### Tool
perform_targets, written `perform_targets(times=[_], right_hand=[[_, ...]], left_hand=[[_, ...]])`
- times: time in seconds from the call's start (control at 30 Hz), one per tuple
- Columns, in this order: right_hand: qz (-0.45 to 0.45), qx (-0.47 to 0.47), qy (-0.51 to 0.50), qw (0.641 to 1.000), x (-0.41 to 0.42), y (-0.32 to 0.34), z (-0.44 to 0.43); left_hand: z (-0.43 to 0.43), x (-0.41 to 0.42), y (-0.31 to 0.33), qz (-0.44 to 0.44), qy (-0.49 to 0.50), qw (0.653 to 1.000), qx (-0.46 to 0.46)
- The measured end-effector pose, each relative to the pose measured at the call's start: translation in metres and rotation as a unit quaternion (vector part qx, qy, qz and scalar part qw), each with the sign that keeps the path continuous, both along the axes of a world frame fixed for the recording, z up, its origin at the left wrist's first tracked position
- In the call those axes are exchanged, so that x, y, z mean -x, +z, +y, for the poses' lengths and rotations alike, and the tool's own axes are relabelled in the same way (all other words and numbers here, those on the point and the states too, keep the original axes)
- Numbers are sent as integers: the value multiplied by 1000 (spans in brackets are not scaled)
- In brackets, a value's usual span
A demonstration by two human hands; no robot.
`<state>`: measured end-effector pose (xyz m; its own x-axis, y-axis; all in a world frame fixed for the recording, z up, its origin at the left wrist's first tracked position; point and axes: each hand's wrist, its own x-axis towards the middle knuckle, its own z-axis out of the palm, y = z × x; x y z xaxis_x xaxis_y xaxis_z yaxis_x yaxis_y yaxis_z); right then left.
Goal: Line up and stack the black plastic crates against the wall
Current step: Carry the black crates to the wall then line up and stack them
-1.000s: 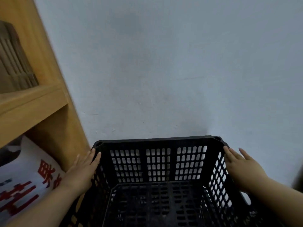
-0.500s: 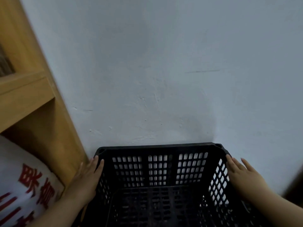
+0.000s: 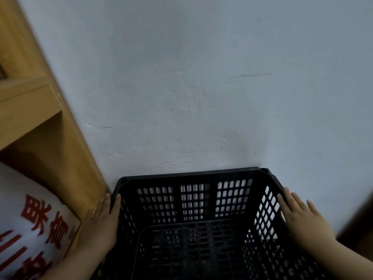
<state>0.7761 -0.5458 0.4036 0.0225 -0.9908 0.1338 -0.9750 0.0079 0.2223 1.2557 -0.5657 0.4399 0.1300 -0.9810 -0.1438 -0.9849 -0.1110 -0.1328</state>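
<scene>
A black plastic crate (image 3: 193, 201) with perforated sides sits low in the view, its far rim right against the pale wall (image 3: 201, 87). It is empty inside. My left hand (image 3: 101, 225) lies flat against the outside of its left wall, fingers pointing at the wall. My right hand (image 3: 300, 217) presses flat on the outside of the right wall, fingers spread along the rim. Neither hand curls around the rim. What the crate rests on is hidden.
A wooden shelf unit (image 3: 40, 122) stands tight to the crate's left side. A white sack with red characters (image 3: 30, 225) fills its lower compartment. Something dark (image 3: 359, 223) edges in at the far right.
The crate has dropped lower in the view and stayed against the wall. Both hands kept their places on its sides. The view has tilted, so less of the upper shelf shows.
</scene>
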Motion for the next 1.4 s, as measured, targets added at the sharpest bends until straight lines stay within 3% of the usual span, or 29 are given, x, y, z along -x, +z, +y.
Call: perform_targets(times=[0.2,0.5,1.1,1.4], right_hand=[[-12,-92,-41,995,-18,29,6],[-30,-117,-45,992,-19,32,-5],[-54,-116,-54,990,-19,26,-8],[-56,-93,-50,993,-17,18,-7]], left_hand=[[0,5,4,23,10,1000,-1],[-4,-3,-4,32,14,999,-3],[-13,-6,-13,19,7,1000,-8],[-11,-12,-17,85,-6,996,-14]])
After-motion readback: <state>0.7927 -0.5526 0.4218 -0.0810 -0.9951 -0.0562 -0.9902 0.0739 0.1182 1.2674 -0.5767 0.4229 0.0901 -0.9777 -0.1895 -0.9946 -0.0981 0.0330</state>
